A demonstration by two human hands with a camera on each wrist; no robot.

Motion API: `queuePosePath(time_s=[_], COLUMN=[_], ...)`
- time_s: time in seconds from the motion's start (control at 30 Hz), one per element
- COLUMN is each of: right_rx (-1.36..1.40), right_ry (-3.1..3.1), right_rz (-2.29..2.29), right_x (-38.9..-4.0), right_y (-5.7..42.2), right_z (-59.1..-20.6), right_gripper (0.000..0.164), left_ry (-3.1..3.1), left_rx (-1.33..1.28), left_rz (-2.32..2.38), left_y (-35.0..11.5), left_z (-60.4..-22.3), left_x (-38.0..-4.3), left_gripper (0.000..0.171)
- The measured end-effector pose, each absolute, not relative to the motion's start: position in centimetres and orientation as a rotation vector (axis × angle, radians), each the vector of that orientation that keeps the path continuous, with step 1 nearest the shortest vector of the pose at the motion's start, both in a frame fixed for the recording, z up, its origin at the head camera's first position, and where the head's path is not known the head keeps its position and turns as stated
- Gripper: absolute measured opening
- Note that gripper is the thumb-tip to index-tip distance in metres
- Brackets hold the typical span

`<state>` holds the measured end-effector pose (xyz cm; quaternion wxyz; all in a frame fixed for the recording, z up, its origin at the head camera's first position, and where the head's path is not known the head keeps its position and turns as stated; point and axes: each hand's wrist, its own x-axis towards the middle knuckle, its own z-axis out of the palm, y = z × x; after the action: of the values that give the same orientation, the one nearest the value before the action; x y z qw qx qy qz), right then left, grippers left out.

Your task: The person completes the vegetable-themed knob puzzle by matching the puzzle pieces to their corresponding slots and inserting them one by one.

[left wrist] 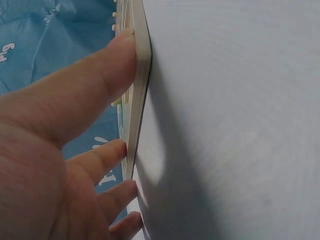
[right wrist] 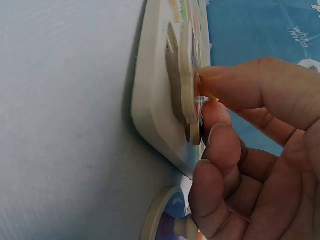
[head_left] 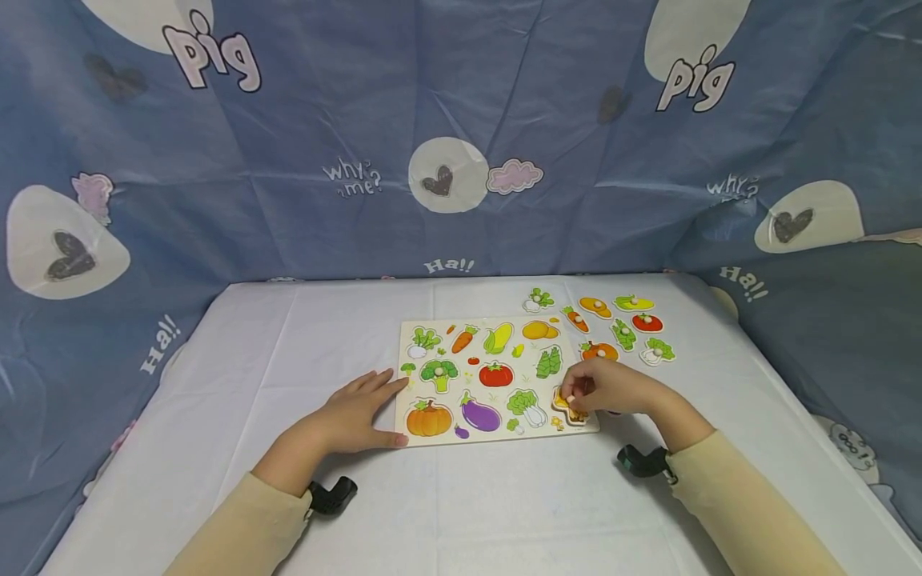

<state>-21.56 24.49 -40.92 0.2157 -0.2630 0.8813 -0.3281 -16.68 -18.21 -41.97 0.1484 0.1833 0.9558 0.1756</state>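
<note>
A wooden vegetable puzzle board (head_left: 446,400) lies flat on the white table. My left hand (head_left: 346,420) rests at its left edge, fingers spread, with thumb and fingertips touching the rim. At the lower right corner, my right hand (head_left: 612,390) pinches the knob of a yellow-brown puzzle piece (head_left: 576,417) between thumb and fingers. In the right wrist view that piece (right wrist: 187,75) is tilted slightly over its recess, its lower face partly raised from the board. A broccoli piece (head_left: 438,374) with a knob sits in the board at the left.
Loose knobbed pieces lie right of and behind the board, among them a tomato (head_left: 647,322), corn (head_left: 634,303), carrot (head_left: 575,319) and pumpkin (head_left: 598,350). A purple piece (right wrist: 172,215) lies beside the board's corner, mostly hidden by my right hand in the head view. Blue patterned cloth (head_left: 360,224) stands behind.
</note>
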Motion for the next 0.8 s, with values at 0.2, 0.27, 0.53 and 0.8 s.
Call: queuePosePath(time_s=[0.2,0.27,0.53,0.8], right_rx=[-0.726,-0.727,-0.687,-0.579], right_ry=[2.45,2.455,2.464,2.443], right_rz=[-0.888,-0.878,-0.844,-0.869], right_x=[-21.6,-21.61,-21.77,-21.67], right_y=[24.26,24.16,23.88,23.49], right_z=[-40.99,-40.96,-41.17,-41.14], right_gripper=[0.01,0.01,0.009,0.009], left_ry=[2.746,2.746,2.745,2.744], left_rx=[0.522,0.521,0.511,0.521], left_rz=[0.511,0.512,0.511,0.52], left_y=[-18.17,-18.17,-18.15,-18.19], left_z=[-41.85,-41.81,-41.9,-41.92], left_x=[-16.64,-16.62,-16.58,-16.65], left_gripper=[0.095,0.095,0.095,0.095])
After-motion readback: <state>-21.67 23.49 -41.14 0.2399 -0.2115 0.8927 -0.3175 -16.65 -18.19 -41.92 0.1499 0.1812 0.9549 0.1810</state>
